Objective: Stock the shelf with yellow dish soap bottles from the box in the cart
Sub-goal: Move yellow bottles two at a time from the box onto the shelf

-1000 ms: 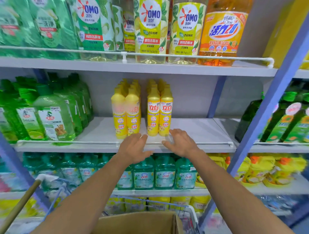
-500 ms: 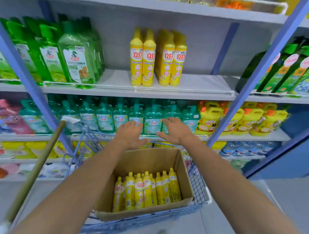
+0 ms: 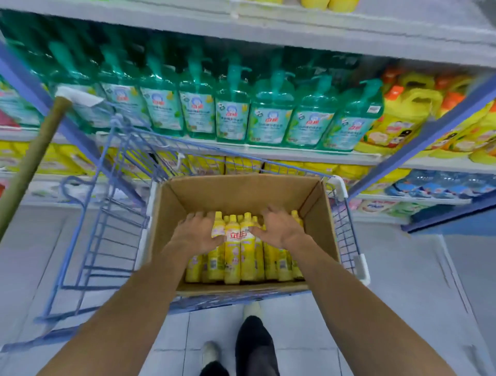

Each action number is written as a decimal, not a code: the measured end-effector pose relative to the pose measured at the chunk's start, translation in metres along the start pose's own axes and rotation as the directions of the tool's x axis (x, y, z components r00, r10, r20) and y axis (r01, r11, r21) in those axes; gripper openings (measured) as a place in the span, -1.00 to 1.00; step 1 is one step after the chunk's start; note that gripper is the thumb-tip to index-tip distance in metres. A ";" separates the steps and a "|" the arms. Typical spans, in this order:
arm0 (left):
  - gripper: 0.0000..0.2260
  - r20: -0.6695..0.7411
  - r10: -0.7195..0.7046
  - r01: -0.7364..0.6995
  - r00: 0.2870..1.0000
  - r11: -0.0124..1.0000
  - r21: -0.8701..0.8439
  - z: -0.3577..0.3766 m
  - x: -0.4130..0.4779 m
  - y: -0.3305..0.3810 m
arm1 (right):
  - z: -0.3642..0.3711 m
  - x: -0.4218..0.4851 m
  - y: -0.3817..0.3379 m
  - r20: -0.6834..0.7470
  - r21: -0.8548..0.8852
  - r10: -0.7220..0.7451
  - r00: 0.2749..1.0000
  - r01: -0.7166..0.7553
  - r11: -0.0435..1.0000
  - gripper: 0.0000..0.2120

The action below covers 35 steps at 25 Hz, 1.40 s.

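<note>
Several yellow dish soap bottles (image 3: 233, 259) stand upright along the near side of an open cardboard box (image 3: 164, 214), which sits in a blue wire cart (image 3: 346, 233). Both my hands are down inside the box on the bottle tops. My left hand (image 3: 197, 232) covers the left bottles, its fingers curled over them and its thumb round a bottle's neck. My right hand (image 3: 279, 228) lies over the right bottles with its thumb hooked against a middle bottle. At the frame's top edge, the bases of yellow bottles (image 3: 330, 2) show on the shelf above.
Teal pump bottles (image 3: 233, 115) line the shelf behind the cart, with yellow jugs (image 3: 402, 126) to their right. A wooden broom handle (image 3: 32, 161) leans at the left. Blue shelf uprights (image 3: 418, 142) flank the bay. My feet (image 3: 252, 346) stand on grey tiles.
My view has tilted down from the shelf to the cart. Both hands dropped from the shelf edge into the box and now rest on the bottles.
</note>
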<state>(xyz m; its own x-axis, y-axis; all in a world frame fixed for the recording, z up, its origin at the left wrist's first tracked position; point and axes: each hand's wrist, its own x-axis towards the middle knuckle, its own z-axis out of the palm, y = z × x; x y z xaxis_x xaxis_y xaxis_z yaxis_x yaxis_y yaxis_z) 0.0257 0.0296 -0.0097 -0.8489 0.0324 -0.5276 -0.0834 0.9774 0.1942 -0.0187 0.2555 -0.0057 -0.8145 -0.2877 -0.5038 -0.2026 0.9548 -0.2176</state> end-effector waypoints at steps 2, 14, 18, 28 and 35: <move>-0.35 0.038 -0.036 0.037 0.999 0.999 -0.035 0.029 0.028 -0.011 | 0.036 0.029 0.010 0.054 0.013 0.021 0.998 -0.022 1.000 -0.36; -0.42 0.007 -0.162 0.155 0.987 0.929 -0.336 0.166 0.185 -0.032 | 0.167 0.175 0.041 0.072 0.165 0.154 0.985 -0.164 0.972 -0.42; -0.32 0.036 -0.242 0.228 0.970 0.838 -0.495 0.174 0.191 -0.033 | 0.169 0.183 0.038 0.075 0.293 0.261 0.962 -0.271 0.917 -0.44; -0.46 -0.137 -0.071 -0.043 0.988 0.724 -0.689 0.052 0.083 -0.016 | 0.059 0.084 0.018 -0.090 0.514 0.107 0.990 -0.046 0.857 -0.35; -0.39 -0.393 0.111 -0.368 0.913 0.640 -0.674 -0.141 -0.008 0.029 | -0.132 -0.020 -0.029 -0.393 0.508 -0.059 0.918 0.270 0.818 -0.56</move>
<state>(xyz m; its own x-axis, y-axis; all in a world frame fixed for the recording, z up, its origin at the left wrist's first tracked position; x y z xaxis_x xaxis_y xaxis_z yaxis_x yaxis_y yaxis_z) -0.0431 0.0284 0.1166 -0.9893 0.0563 -0.1349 -0.0926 0.4727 0.8763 -0.0688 0.2434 0.1212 -0.9490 -0.2911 -0.1211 -0.1098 0.6652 -0.7386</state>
